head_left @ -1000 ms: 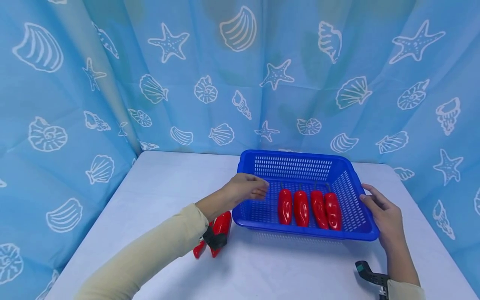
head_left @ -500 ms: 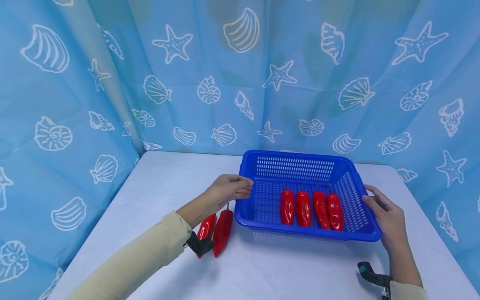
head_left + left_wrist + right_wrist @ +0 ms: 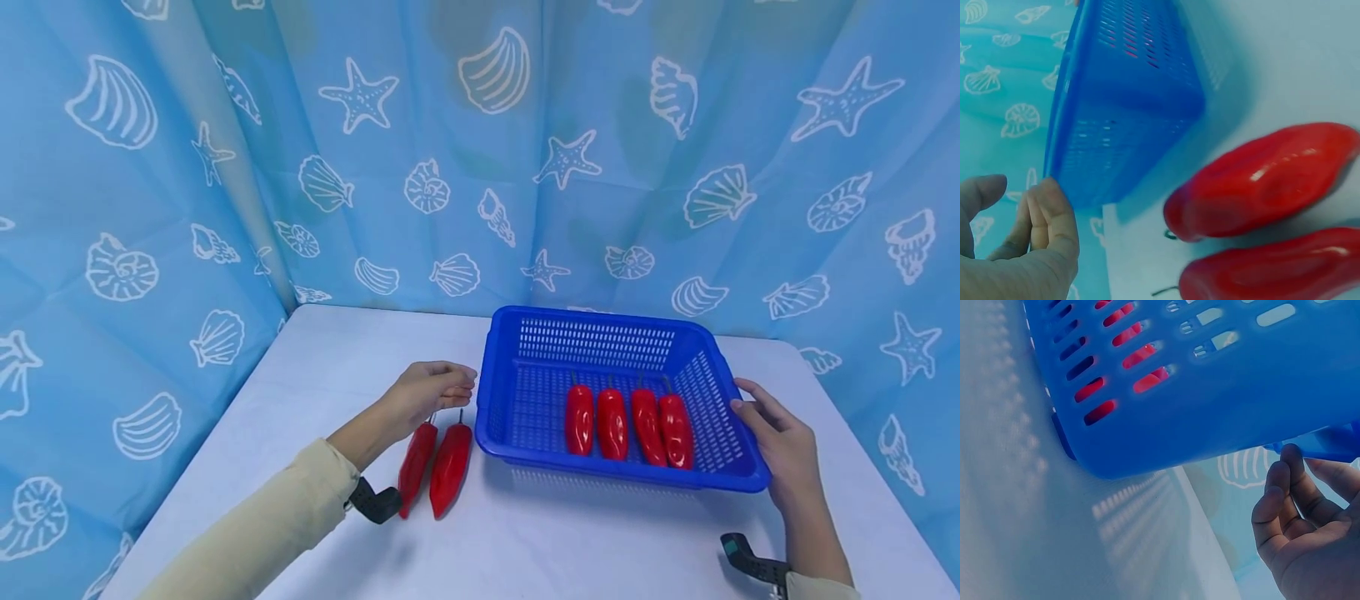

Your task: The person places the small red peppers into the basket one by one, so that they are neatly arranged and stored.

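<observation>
A blue plastic basket [image 3: 600, 319] with slotted walls stands at the table's centre right. In it several glossy red peppers [image 3: 580, 419] lie side by side, stems toward the back wall. My right hand [image 3: 783, 442] grips the basket's right rim between thumb and fingers. Just outside the left rim hovers my left hand [image 3: 423, 396], holding nothing; its thumb stands apart from the loosely bent fingers [image 3: 1054, 212] in the left wrist view. Two more red peppers, a near one [image 3: 1260, 181] and a second one [image 3: 1272, 265], lie on the table beneath that hand.
The table [image 3: 555, 550] wears a white cover. A blue curtain [image 3: 450, 167] printed with white shells and starfish hangs along the back and sides. A black wrist camera mount [image 3: 375, 502] juts from the left sleeve near the loose peppers.
My left hand has drawn back leftward, from over the basket's inside to outside its left rim. The two loose peppers are now more uncovered. The right hand keeps its grip on the rim.
</observation>
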`<action>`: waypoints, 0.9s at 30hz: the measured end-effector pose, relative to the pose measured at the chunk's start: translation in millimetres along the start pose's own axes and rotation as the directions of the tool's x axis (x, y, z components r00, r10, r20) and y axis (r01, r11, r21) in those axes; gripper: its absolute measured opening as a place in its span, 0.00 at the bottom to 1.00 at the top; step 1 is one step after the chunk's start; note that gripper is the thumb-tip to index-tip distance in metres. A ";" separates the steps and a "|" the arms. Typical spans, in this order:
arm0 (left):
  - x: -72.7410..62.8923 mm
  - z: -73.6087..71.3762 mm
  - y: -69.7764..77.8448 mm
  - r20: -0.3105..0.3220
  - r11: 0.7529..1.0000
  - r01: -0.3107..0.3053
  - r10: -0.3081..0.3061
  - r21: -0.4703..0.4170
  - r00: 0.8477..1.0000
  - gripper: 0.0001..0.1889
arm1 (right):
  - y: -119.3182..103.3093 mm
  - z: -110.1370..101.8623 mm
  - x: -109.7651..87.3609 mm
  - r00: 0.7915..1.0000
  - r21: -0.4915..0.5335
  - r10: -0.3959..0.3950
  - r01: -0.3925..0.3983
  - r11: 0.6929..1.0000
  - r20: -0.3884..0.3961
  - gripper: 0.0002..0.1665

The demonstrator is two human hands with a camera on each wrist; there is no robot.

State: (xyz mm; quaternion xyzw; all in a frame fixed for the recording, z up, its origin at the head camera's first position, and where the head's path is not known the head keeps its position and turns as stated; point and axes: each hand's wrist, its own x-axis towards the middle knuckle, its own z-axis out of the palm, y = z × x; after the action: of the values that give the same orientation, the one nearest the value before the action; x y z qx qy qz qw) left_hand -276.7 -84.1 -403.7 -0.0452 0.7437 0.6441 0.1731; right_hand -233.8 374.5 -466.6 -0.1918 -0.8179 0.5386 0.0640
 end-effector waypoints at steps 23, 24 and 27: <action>-12.5 -32.5 -41.9 -0.121 0.999 0.020 -0.016 0.031 0.993 0.23 | 2.9 0.7 -0.5 1.000 0.049 -0.022 0.022 0.999 -0.004 0.38; -12.7 -34.1 -44.0 -0.128 0.999 0.023 -0.018 0.032 0.992 0.23 | 3.1 0.6 -0.4 1.000 0.053 -0.021 0.022 0.998 -0.003 0.38; -13.9 -38.5 -49.5 -0.146 0.999 0.025 -0.019 0.042 0.989 0.23 | 3.8 0.6 0.1 1.000 0.057 -0.018 0.018 0.998 -0.003 0.38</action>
State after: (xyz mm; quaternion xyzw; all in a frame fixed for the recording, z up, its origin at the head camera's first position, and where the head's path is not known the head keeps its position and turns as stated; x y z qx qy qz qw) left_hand -257.0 -131.9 -441.8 -0.0967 0.7678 0.6207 0.1263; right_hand -233.1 375.3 -470.2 -0.1829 -0.8039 0.5609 0.0751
